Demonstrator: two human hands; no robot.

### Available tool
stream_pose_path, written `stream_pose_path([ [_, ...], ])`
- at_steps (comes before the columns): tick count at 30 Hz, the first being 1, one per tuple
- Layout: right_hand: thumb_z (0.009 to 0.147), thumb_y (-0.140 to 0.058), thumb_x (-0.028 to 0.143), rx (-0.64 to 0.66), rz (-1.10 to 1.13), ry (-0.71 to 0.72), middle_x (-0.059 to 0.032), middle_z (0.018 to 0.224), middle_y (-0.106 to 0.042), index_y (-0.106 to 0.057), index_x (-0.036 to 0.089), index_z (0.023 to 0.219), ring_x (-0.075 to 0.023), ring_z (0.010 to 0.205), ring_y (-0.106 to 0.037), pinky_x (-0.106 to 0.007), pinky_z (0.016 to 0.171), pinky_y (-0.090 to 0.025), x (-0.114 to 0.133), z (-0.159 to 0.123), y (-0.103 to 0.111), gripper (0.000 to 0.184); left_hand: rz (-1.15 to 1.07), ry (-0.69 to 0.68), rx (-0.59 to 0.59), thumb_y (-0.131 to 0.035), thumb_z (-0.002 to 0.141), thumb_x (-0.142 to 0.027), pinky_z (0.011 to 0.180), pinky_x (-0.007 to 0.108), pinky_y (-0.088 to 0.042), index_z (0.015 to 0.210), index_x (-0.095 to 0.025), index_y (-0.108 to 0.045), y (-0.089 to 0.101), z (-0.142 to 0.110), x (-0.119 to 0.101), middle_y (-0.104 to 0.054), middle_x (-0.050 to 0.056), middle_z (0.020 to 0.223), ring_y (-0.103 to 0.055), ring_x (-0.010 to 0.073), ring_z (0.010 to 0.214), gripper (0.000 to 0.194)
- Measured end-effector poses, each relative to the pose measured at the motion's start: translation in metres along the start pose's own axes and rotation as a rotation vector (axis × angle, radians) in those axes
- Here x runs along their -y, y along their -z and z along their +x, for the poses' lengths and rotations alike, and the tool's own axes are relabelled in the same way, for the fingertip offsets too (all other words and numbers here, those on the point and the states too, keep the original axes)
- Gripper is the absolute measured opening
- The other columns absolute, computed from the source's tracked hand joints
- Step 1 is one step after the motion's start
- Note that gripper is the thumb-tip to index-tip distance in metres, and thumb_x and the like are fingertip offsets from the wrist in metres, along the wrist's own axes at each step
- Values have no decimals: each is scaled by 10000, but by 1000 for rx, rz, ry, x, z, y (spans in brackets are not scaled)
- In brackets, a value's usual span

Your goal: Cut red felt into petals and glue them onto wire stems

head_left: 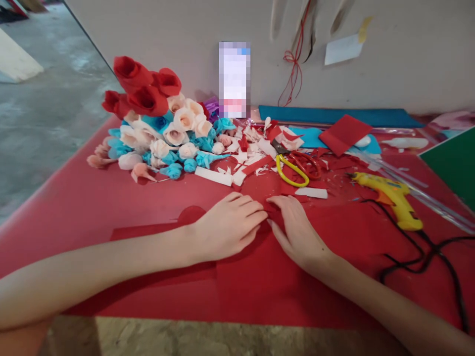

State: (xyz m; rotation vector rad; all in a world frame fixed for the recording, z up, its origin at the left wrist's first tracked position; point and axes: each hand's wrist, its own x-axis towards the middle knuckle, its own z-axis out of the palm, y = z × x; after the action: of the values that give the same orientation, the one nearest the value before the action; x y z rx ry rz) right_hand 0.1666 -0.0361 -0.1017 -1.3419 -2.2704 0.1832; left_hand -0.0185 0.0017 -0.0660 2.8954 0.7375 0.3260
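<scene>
My left hand (234, 223) is bent over with its fingertips pressed together at the edge of a small piece of red paper (273, 211). Facing it, my right hand (297, 232) pinches the same piece between thumb and fingers. The paper's exact shape is partly hidden by my fingers. Beneath both hands lie large flat red paper sheets (267, 287) on a red tabletop. A round red piece (191, 215) lies just behind my left wrist. Beyond my fingers rest scissors with yellow and red handles (293, 172) among paper scraps (247, 143).
Paper flowers in red, cream and blue (163, 128) are heaped at the back left. A yellow glue gun (397, 195) with a black cord (411, 267) lies at right. Against the wall stands a phone (234, 79). A folded red square (346, 134) sits at back right.
</scene>
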Motion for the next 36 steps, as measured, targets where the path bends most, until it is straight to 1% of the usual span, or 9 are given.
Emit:
stream_pose_path([
  [4, 829, -366, 125, 18, -10, -6, -151, 1096, -544, -384, 131, 1136, -269, 1068, -481, -521, 962, -342, -1, -1, 1, 307, 86, 76, -47, -433, 857, -270, 805, 388, -375, 1070, -110, -527, -10, -1, -7, -624, 87, 972, -526, 224, 878, 282],
  [11, 831, -332, 91, 38, 4, 2, -135, 1087, -575, -413, 136, 1115, -236, 1042, -519, -517, 995, -296, -4, 0, 7, 299, 1, 80, -74, -453, 853, -252, 877, 384, -328, 1083, -131, -504, -15, 0, -4, -617, 71, 977, -507, 198, 910, 265],
  [19, 781, -331, 38, 16, 97, -3, -102, 1038, -602, -422, 149, 1108, -219, 975, -535, -389, 847, -451, -4, -1, 14, 357, -27, 73, -76, -453, 847, -230, 941, 397, -325, 1103, -129, -510, -15, 0, -3, -596, 75, 1036, -495, 201, 965, 281],
  [22, 801, -324, 49, -19, 115, -35, -87, 1041, -600, -424, 166, 1120, -196, 960, -553, -359, 835, -453, -5, 2, 26, 355, -54, 67, -82, -449, 847, -221, 980, 419, -304, 1117, -139, -513, -14, 0, -4, -589, 84, 1087, -487, 211, 1018, 289],
  [25, 823, -376, 111, -47, 38, -111, -77, 979, -614, -516, 179, 1011, -202, 906, -571, -355, 807, -446, -12, 8, 47, 244, -88, 56, -82, -430, 857, -217, 997, 438, -286, 1120, -156, -526, -15, -1, -4, -597, 85, 1103, -486, 216, 1044, 286],
  [27, 807, -438, 149, 25, -41, -194, -65, 898, -624, -576, 188, 872, -209, 844, -582, -352, 769, -448, -20, 12, 61, 158, -100, 47, -75, -418, 863, -211, 1010, 447, -267, 1132, -161, -525, -16, -1, -3, -594, 81, 1123, -480, 215, 1064, 294],
  [30, 758, -556, 228, 212, -102, -340, -42, 802, -627, -600, 195, 722, -200, 739, -590, -332, 691, -454, -31, 14, 71, 66, -105, 39, -61, -412, 867, -213, 1030, 441, -236, 1138, -161, -527, -18, -1, -2, -588, 65, 1146, -468, 208, 1085, 299],
  [34, 685, -657, 370, 284, -86, -394, -36, 762, -629, -589, 184, 714, -195, 669, -586, -306, 580, -438, -33, 11, 63, 200, -104, 36, -56, -407, 867, -210, 1032, 416, -232, 1110, -161, -543, -18, -1, -2, -596, 53, 1129, -478, 193, 1068, 283],
  [36, 662, -685, 347, 295, -59, -378, -36, 789, -630, -585, 179, 745, -193, 693, -589, -298, 588, -439, -30, 10, 55, 212, -106, 32, -53, -405, 866, -210, 1032, 419, -231, 1099, -165, -549, -18, -1, -2, -598, 53, 1126, -480, 195, 1064, 278],
])
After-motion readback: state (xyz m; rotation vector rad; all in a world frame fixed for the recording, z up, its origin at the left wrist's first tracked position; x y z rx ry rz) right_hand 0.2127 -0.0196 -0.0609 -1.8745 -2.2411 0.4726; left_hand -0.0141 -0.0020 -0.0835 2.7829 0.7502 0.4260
